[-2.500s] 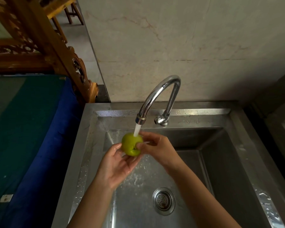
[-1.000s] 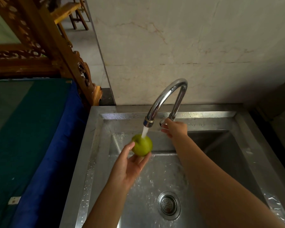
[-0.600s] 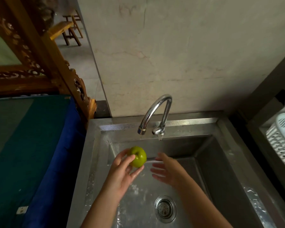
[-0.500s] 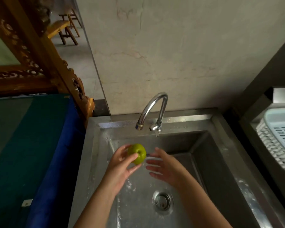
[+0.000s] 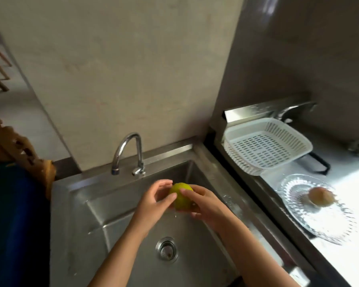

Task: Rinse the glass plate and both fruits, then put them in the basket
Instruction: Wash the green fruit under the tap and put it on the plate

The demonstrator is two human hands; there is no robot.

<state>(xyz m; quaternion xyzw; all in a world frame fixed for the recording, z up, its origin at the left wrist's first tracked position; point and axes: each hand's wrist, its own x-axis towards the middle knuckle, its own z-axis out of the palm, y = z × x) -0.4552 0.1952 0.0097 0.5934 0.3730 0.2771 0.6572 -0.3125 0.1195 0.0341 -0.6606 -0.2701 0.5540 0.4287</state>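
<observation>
Both hands are cupping the green fruit (image 5: 180, 196) above the steel sink (image 5: 120, 216): the left hand (image 5: 154, 200) is curling round its 9 o'clock side, the right hand (image 5: 205, 204) is wrapping its 3 o'clock side, fingers bent against the skin. A drop is falling beneath the fruit. The chrome gooseneck tap (image 5: 129, 152) is standing at 12 o'clock from the hands, with no stream showing. The round drain (image 5: 166, 249) is sitting at 6 o'clock in the wet, brushed-metal basin.

At 3 o'clock, on the bright counter (image 5: 352, 179), a ribbed, clear glass plate (image 5: 319, 220) is carrying a brownish round fruit (image 5: 320, 198). At 2 o'clock from the hands, a white slotted plastic basket (image 5: 265, 146) is resting, rectangular with rounded corners, apart from the plate. A plain beige wall (image 5: 122, 69) is rising behind the sink; carved wood (image 5: 19, 141) and blue cloth (image 5: 15, 214) are lying at 9 o'clock.
</observation>
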